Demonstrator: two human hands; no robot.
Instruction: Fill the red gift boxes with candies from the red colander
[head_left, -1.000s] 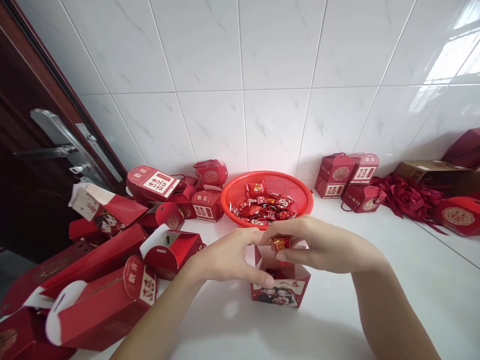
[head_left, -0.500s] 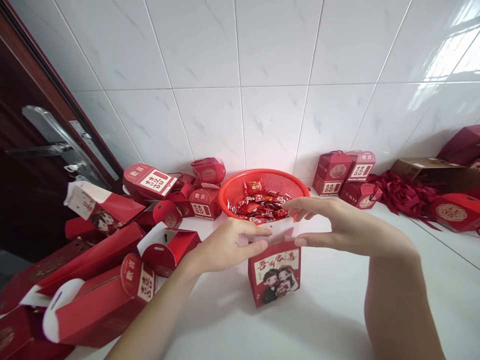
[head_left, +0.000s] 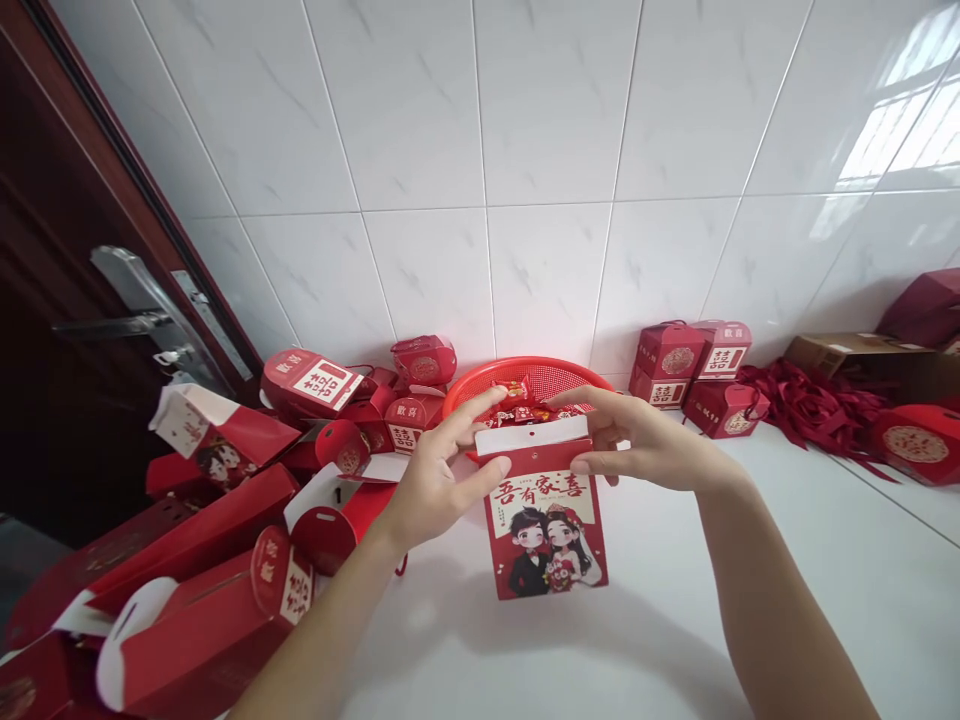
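A red gift box [head_left: 551, 545] printed with a cartoon bride and groom faces me at the middle of the white table. Its top flap stands up, showing a white edge with a small hole. My left hand [head_left: 450, 470] grips the upper left corner, thumb on the front and fingers behind. At the upper right corner my right hand [head_left: 652, 440] holds the box the same way, its fingertips partly hidden. Just behind the box is a red plastic basket [head_left: 480, 378] with red-wrapped candies [head_left: 516, 392] in it, partly covered by my hands.
Many red boxes [head_left: 210, 630], some with open flaps, are heaped on the left beside a dark door [head_left: 67, 400]. Finished-looking boxes [head_left: 671, 352] are stacked at the back right, near red ribbons [head_left: 810, 410] and a cardboard box [head_left: 836, 345]. A tiled wall [head_left: 547, 280] rises behind.
Both hands have closed on the box's top corners. The box has turned and tilted so its printed front faces me more squarely, and the view has shifted slightly.
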